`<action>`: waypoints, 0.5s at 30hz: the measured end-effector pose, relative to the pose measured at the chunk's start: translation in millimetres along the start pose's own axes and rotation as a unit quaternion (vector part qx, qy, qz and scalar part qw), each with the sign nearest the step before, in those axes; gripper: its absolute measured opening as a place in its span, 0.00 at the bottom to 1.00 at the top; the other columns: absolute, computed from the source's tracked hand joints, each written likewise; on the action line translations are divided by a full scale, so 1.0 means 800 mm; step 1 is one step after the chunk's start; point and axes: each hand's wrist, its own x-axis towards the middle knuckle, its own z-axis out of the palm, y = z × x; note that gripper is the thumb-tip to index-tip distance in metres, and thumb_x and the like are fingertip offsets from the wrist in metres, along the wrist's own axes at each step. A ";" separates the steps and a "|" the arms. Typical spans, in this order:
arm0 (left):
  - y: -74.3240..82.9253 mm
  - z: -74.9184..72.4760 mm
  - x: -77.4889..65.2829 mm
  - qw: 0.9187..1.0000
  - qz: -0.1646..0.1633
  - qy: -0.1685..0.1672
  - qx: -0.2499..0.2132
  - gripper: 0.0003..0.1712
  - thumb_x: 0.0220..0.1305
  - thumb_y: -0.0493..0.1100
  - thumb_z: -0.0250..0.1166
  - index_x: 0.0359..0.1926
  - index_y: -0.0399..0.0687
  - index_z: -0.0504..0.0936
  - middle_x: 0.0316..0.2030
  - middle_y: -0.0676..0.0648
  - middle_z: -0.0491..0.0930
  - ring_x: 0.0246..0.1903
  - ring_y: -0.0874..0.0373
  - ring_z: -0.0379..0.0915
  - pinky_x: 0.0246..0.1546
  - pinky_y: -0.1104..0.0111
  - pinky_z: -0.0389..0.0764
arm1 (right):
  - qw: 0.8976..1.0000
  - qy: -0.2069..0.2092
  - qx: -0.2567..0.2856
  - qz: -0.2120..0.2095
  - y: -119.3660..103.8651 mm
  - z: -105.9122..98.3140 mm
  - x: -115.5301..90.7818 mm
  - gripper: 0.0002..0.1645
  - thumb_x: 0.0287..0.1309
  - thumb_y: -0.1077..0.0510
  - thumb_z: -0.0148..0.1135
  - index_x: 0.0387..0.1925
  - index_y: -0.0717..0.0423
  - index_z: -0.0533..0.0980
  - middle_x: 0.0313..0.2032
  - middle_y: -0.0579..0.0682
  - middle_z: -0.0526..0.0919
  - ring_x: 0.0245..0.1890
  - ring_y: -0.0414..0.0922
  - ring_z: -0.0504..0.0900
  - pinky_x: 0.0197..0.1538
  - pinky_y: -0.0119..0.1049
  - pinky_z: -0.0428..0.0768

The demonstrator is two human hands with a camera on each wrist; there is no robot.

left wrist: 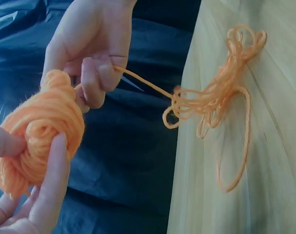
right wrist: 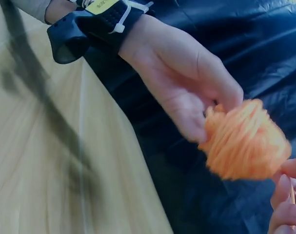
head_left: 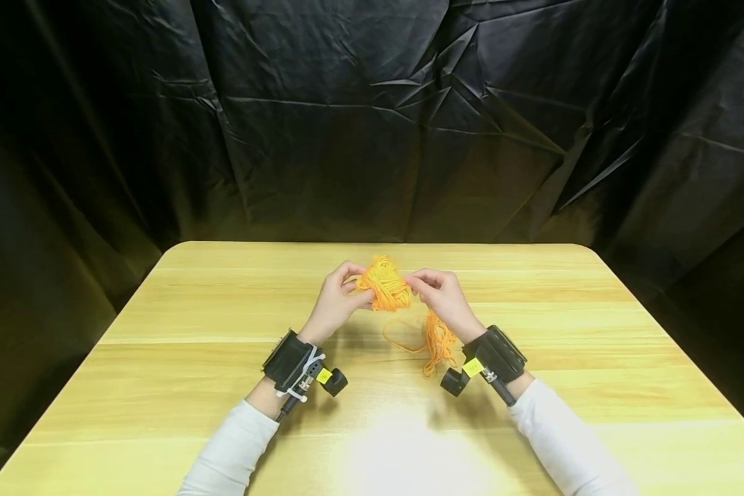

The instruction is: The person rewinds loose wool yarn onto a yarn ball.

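Observation:
An orange ball of yarn (head_left: 384, 284) is held up over the table by my left hand (head_left: 339, 297), thumb and fingers gripping its side. Close against the ball's right side, my right hand (head_left: 439, 293) pinches the yarn strand (left wrist: 143, 80) that runs from it. In the left wrist view that strand leads to a loose orange bundle of yarn (left wrist: 211, 100) with several loops. The same loose bundle shows below my right hand in the head view. The right wrist view shows the wound layers of the ball (right wrist: 247, 141) between both hands.
The light wooden table (head_left: 192, 386) has rounded far corners. Black sheeting (head_left: 322, 151) hangs behind it and at both sides. Each wrist carries a black strap with a small camera, such as the left wrist camera (head_left: 333, 381).

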 end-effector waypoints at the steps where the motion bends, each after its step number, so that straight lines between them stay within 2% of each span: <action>1: 0.000 0.001 0.000 1.000 -0.002 0.007 0.003 0.17 0.49 0.24 0.59 0.41 0.31 0.67 0.41 0.38 0.71 0.33 0.56 0.76 0.30 0.63 0.81 | 1.000 0.008 -0.005 0.000 -0.002 0.000 -0.001 0.16 0.56 0.54 0.57 0.36 0.65 0.79 0.22 0.49 0.74 0.20 0.37 0.64 0.22 0.25 0.62; 4: 0.000 0.004 0.000 0.999 -0.012 0.031 0.008 0.16 0.48 0.24 0.59 0.40 0.31 0.66 0.39 0.37 0.71 0.31 0.56 0.76 0.29 0.64 0.81 | 1.000 0.021 -0.012 0.000 -0.009 0.001 -0.005 0.18 0.54 0.51 0.59 0.37 0.63 0.80 0.24 0.49 0.77 0.21 0.38 0.65 0.21 0.26 0.61; 7: -0.004 0.008 0.001 0.999 -0.003 0.051 -0.003 0.16 0.47 0.23 0.59 0.38 0.32 0.65 0.40 0.36 0.71 0.30 0.52 0.77 0.28 0.63 0.81 | 1.000 0.022 -0.008 -0.007 -0.015 0.005 -0.009 0.17 0.53 0.51 0.60 0.37 0.62 0.80 0.25 0.49 0.81 0.18 0.37 0.63 0.18 0.26 0.58; 9: -0.030 0.004 0.011 0.998 0.030 0.048 -0.033 0.17 0.47 0.26 0.61 0.37 0.36 0.64 0.42 0.37 0.69 0.32 0.50 0.78 0.27 0.65 0.81 | 1.000 0.014 0.002 -0.013 -0.019 0.010 -0.013 0.17 0.53 0.53 0.61 0.36 0.63 0.80 0.23 0.46 0.81 0.14 0.35 0.59 0.16 0.26 0.55; 11: -0.032 0.007 0.012 0.997 0.033 0.053 -0.045 0.17 0.47 0.26 0.61 0.36 0.37 0.62 0.44 0.38 0.68 0.32 0.49 0.78 0.27 0.64 0.81 | 1.000 -0.001 0.015 -0.025 -0.020 0.015 -0.017 0.15 0.54 0.55 0.60 0.35 0.65 0.80 0.22 0.45 0.80 0.12 0.35 0.58 0.15 0.26 0.54; 14: -0.032 0.011 0.013 0.996 0.018 0.046 -0.069 0.20 0.49 0.27 0.61 0.39 0.38 0.60 0.44 0.40 0.66 0.31 0.52 0.77 0.29 0.65 0.81 | 0.998 -0.021 0.025 -0.046 -0.027 0.025 -0.026 0.13 0.55 0.61 0.58 0.34 0.70 0.78 0.21 0.44 0.79 0.12 0.35 0.59 0.16 0.25 0.56; 15: -0.020 0.015 0.007 0.997 0.002 0.045 -0.070 0.22 0.49 0.26 0.60 0.42 0.37 0.59 0.44 0.38 0.66 0.31 0.52 0.76 0.30 0.64 0.81 | 0.998 -0.026 0.024 -0.056 -0.030 0.027 -0.028 0.12 0.56 0.63 0.57 0.34 0.71 0.78 0.22 0.45 0.79 0.12 0.35 0.59 0.16 0.25 0.57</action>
